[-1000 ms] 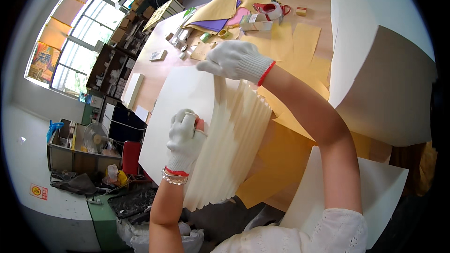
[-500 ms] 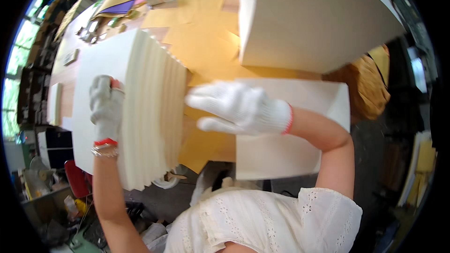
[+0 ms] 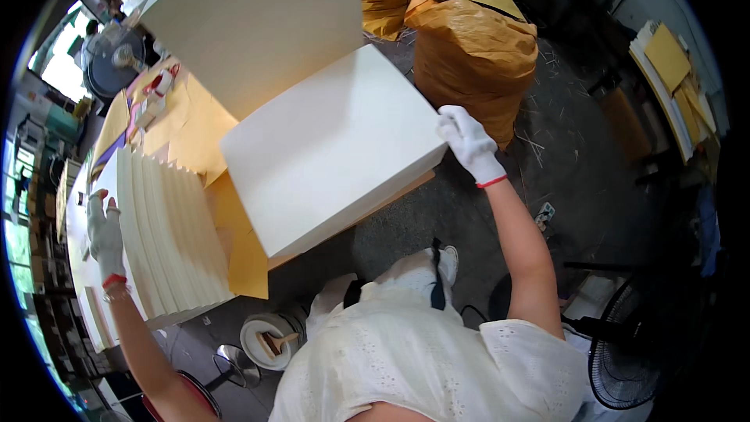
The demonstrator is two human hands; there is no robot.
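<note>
My left hand (image 3: pixel 105 234), in a white glove with bare fingertips showing, lies against the white outer side of a ridged block of cream paper bundles (image 3: pixel 168 223). Its fingers are stretched out. To the right, a low stack of large white paper (image 3: pixel 336 148) lies at the table's edge. My right hand (image 3: pixel 469 144), gloved in white with a red cuff edge, is closed at the right corner of this stack, fingers bent over the edge. How many sheets it pinches cannot be seen.
A tall white stack (image 3: pixel 273 19) rises behind the low one. Yellow sheets (image 3: pixel 244 242) cover part of the table. Orange sacks (image 3: pixel 473 55) stand on the floor beyond. Below are a white bucket with a brush (image 3: pixel 269 341), a stool (image 3: pixel 234 366) and a black fan (image 3: pixel 625 344).
The view has swung to the right. My right hand has gone from beside the ridged block to the low stack's right corner. My left hand stays by the block.
</note>
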